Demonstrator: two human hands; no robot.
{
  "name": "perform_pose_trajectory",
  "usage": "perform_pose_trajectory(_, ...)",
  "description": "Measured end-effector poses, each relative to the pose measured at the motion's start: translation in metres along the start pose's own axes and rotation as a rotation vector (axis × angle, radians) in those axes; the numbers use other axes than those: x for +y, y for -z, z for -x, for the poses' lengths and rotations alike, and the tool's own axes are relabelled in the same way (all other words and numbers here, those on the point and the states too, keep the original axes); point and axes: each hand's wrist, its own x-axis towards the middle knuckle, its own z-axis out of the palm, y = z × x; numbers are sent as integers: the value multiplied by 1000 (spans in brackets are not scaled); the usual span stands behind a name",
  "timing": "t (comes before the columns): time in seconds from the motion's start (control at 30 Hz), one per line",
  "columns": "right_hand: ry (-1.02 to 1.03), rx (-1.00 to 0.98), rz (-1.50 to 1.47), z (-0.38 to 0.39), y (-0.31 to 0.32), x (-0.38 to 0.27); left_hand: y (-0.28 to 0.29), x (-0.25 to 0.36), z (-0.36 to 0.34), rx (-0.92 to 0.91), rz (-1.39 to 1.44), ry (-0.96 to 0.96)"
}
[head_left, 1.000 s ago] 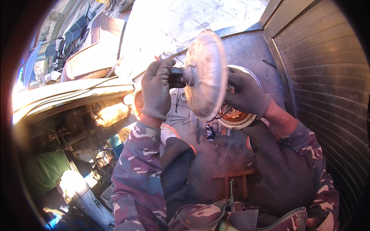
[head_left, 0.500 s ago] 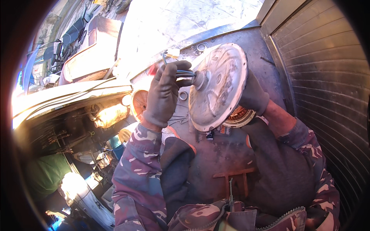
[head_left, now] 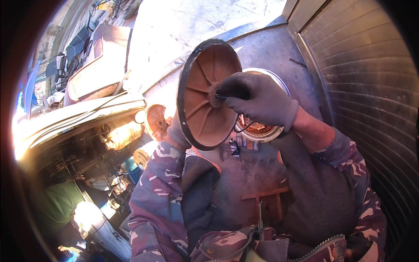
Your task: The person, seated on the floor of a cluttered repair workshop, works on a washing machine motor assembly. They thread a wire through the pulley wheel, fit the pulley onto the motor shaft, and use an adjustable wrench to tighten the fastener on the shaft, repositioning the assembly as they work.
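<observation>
A round metal motor end cover [head_left: 201,114] is raised in front of me, its brown ribbed inner side facing right. My left hand [head_left: 176,134], gloved in grey, holds it from behind; its fingers are hidden by the cover. At the central hub, my gloved right hand [head_left: 262,98] pinches dark wires [head_left: 221,97] where they enter the hole. One black wire loops from there toward a round motor stator [head_left: 257,126]. Its copper windings show below my right hand, inside a pale ring-shaped housing partly covered by that hand.
Another ribbed round part [head_left: 156,121] sits at the left, behind my left wrist. A small black object [head_left: 235,148] lies on the floor near the stator. A ridged metal shutter [head_left: 366,74] borders the right side, and a cluttered bench [head_left: 87,118] the left.
The cover has turned from its outer face to its ribbed inner face and shifted left. My right hand has moved from its rim to the wires at the hub; my left hand has gone behind it.
</observation>
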Motion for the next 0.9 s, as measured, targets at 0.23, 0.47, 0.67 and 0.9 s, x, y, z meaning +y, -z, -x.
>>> perform_pose_trajectory(0.23, 27, 113, 328, 18, 25, 17, 15, -7, 5, 106, -129, -11)
perform_pose_trajectory(0.47, -62, 90, 260, 16, 4, 26, -6, -18, -1, 84, -257, 19)
perform_pose_trajectory(0.67, -98, 78, 75, 14, -10, 31, -19, -24, -12, 344, -68, 143)
perform_pose_trajectory(0.9, -145, 28, -130, 33, -1, 36, 19, -21, 6, 128, 121, 2)
